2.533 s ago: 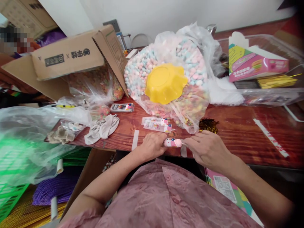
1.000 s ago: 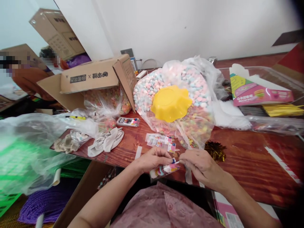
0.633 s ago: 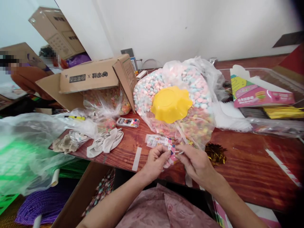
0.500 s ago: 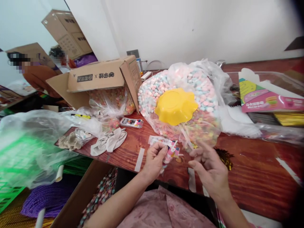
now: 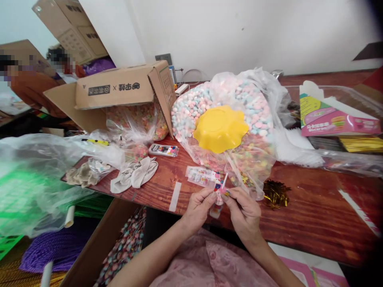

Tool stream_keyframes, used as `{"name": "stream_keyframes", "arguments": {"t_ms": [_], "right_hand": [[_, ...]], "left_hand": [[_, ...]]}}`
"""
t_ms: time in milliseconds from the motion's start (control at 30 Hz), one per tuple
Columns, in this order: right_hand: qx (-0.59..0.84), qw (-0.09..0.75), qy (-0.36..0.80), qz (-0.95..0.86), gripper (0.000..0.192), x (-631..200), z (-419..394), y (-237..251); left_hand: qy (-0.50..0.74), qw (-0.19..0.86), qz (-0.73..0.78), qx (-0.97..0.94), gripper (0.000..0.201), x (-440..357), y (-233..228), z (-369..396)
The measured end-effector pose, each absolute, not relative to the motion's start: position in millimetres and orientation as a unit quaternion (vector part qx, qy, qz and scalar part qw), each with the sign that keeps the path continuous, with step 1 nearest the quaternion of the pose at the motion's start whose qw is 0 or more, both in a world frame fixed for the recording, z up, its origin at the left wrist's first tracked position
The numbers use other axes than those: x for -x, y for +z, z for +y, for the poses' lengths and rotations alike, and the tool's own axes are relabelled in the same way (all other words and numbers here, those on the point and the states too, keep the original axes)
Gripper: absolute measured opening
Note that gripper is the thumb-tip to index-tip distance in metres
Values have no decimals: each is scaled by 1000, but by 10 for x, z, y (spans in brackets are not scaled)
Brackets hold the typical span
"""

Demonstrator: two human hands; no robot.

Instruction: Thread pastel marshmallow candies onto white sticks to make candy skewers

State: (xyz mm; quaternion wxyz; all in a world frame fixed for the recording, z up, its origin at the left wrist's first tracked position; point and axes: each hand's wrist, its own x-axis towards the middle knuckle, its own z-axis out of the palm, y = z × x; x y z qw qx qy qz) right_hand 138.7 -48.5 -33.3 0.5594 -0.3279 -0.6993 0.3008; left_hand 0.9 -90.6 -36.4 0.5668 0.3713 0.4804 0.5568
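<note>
My left hand [image 5: 200, 206] is closed in a pinch on a small printed candy wrapper [image 5: 218, 187], pink, red and blue, from which a thin white stick [image 5: 225, 180] pokes up. Against its other side, the fingertips of my right hand [image 5: 244, 212] are pinched together too, near a bit of yellow. What lies inside the wrapper is hidden by my fingers. Just beyond my left hand, clear printed wrappers [image 5: 199, 175] lie flat on the table. A tuft of gold foil ties [image 5: 277, 194] sits to the right of my right hand.
Beyond my hands, a yellow wavy-edged bowl [image 5: 220, 129] rests upside down on clear bags of pastel candies [image 5: 257, 103]. An open carton [image 5: 116, 89], grey cloth gloves [image 5: 134, 175] and a small case [image 5: 163, 150] are leftward. A pink printed box [image 5: 338, 121] stands right. Two people work far left.
My right hand has moved left from beside the gold ties to meet my left hand, and its fingers have closed at the wrapper. The view has shifted slightly.
</note>
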Motion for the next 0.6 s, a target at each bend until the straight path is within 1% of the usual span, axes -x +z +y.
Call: {"name": "stream_keyframes", "arguments": {"t_ms": [67, 167, 267, 333, 500, 600], "right_hand": [[335, 563, 276, -703, 13, -1374, -524, -372], [329, 558, 229, -726, 18, -1358, -549, -397], [302, 540, 210, -757, 20, -1386, -501, -364], [279, 531, 218, -770, 21, -1427, -448, -326], [252, 524, 264, -770, 17, -1446, -412, -283], [298, 548, 310, -717, 13, -1372, -457, -301]], "left_hand": [[531, 537, 497, -427, 43, 2, -329, -937], [504, 466, 508, -520, 43, -6, -257, -953], [482, 454, 501, -557, 46, 8, -219, -933], [462, 497, 492, -546, 50, 50, -209, -913], [368, 709, 422, -429, 49, 219, -145, -864], [370, 750, 396, -381, 48, 272, -106, -826]]}}
